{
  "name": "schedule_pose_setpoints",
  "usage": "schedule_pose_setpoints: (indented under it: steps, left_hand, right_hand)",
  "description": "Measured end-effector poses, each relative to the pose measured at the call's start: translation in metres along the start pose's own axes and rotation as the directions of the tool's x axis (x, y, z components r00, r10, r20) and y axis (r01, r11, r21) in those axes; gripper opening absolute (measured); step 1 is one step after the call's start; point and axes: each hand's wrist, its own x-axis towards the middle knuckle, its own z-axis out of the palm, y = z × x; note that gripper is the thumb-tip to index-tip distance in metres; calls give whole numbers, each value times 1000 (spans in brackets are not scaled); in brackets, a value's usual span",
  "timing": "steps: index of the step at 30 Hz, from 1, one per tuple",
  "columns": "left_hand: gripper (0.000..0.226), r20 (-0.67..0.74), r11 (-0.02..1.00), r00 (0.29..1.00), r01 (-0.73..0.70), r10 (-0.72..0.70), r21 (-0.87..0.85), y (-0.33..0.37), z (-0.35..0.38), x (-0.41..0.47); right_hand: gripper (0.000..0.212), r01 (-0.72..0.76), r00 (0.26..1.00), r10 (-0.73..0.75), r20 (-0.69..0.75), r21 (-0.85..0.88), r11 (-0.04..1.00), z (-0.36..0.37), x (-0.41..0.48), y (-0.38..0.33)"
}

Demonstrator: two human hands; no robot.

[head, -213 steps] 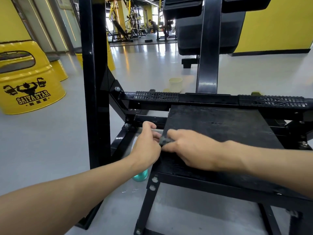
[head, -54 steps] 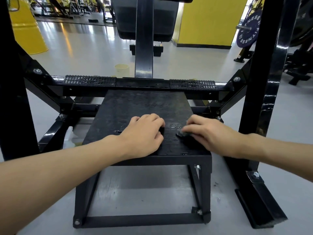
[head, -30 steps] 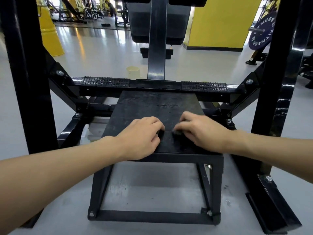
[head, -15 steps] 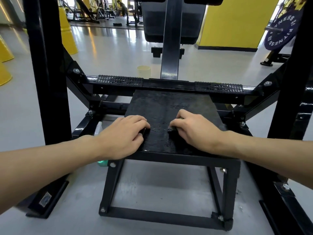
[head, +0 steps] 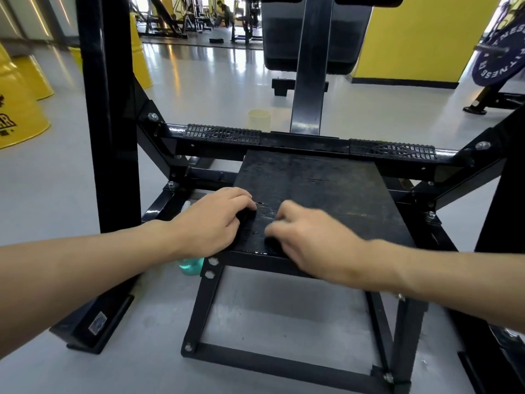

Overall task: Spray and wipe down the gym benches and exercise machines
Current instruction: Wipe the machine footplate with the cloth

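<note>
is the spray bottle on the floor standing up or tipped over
Cannot tell. Only the spray bottle's teal base and a pale bit above show; the left hand and black platform hide the rest.

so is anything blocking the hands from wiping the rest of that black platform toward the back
Nothing visible does. Beyond the left hand and right hand, the platform lies bare up to the crossbar.

At your far right, the round dark weight plate (head: 502, 56) carries white lettering around its rim; you can read "NESS" along the top and "TNESS" below, both cut off. At your far left, the yellow barrel seat (head: 17, 120) shows black letters ending in "R". The small label (head: 97, 323) on the near-left foot is too blurred to read.
</note>
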Motion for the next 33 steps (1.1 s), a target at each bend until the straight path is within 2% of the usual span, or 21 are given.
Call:
schedule_pose_setpoints:
  steps: [2,4,5,8,9,10,13,15,17,20,21,23,26,28,30,33]
  left_hand:
    - [48,-38,999,999,13,-14,-32,-5,1,0]
    - [47,-67,998,997,29,-33,-51,-8,2,1]
    - [46,-80,997,996,44,-48,-57,-10,3,2]
    - [43,-73,992,992,101,-107,-78,-12,5,0]
    - [44,-69,989,990,117,-123,-87,-14,6,0]
    - [44,-69,987,988,132,-139,-95,-15,5,0]
    - [42,-105,972,974,183,-199,-149,-20,3,4]
    - [40,-126,965,968,193,-217,-179,-21,2,6]
    - [38,-135,968,970,176,-201,-177,-21,3,6]
    - [39,-142,971,972,160,-186,-178,-21,5,3]
    - [39,-140,963,967,184,-213,-196,-20,5,2]
    - [39,-140,939,950,240,-279,-247,-18,5,3]
    - [40,-181,874,921,244,-344,-419,-20,4,12]
    - [43,-183,832,905,253,-384,-493,-27,0,20]
    - [44,-153,802,900,274,-409,-531,-32,-5,28]
    - [43,-98,704,870,319,-483,-635,-35,-5,37]
  right_hand:
    - [25,166,981,-171,87,60,984,-5,-5,-23]
    - [26,224,967,-229,114,54,973,-8,3,-9]
    - [26,185,980,-187,75,25,982,-7,11,5]
    - [30,-93,994,93,-50,5,996,-3,29,38]
    - [30,-113,992,112,-53,-2,994,0,32,34]
    - [29,-81,996,81,-33,6,997,2,32,23]
    - [27,196,977,-201,76,71,978,4,23,-23]
    - [26,261,952,-274,138,106,960,-3,28,-22]
    - [24,212,973,-218,71,77,974,-3,42,1]
    - [29,15,1000,-14,-6,66,998,4,55,24]
    - [30,-6,1000,6,-6,63,998,7,57,21]
    - [30,48,999,-50,14,84,995,10,58,0]
    - [29,277,957,-287,53,139,951,8,52,-33]
    - [28,333,931,-352,93,169,928,6,52,-34]
    - [27,268,960,-281,18,245,932,6,64,-13]
    - [28,20,998,-4,-66,246,969,12,94,39]
